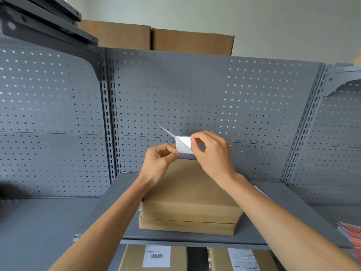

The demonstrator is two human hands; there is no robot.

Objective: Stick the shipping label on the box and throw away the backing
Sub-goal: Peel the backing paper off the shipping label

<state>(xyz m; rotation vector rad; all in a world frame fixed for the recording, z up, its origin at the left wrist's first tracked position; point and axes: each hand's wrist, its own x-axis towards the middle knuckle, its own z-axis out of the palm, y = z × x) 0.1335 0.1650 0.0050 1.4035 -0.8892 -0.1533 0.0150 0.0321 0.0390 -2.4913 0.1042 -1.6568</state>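
At frame centre, both hands are raised above the brown cardboard box (192, 194) on the grey metal shelf (117, 194). The left hand (159, 163) pinches the lower-left edge of the white paper shipping label (183, 144) – fingers closed. The right hand (212, 151) pinches its right edge, one corner peeled up.

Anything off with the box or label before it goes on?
Nothing stands out. The box sits flat on the shelf, top bare. Both hands, left and right, hold the label above it, one corner peeled apart.

The box (190, 200) sits on the shelf (117, 202), before the pegboard (214, 94). Above the box, both hands hold the label (183, 144). Two labelled boxes (156, 259) lie below, perhaps on a lower shelf.
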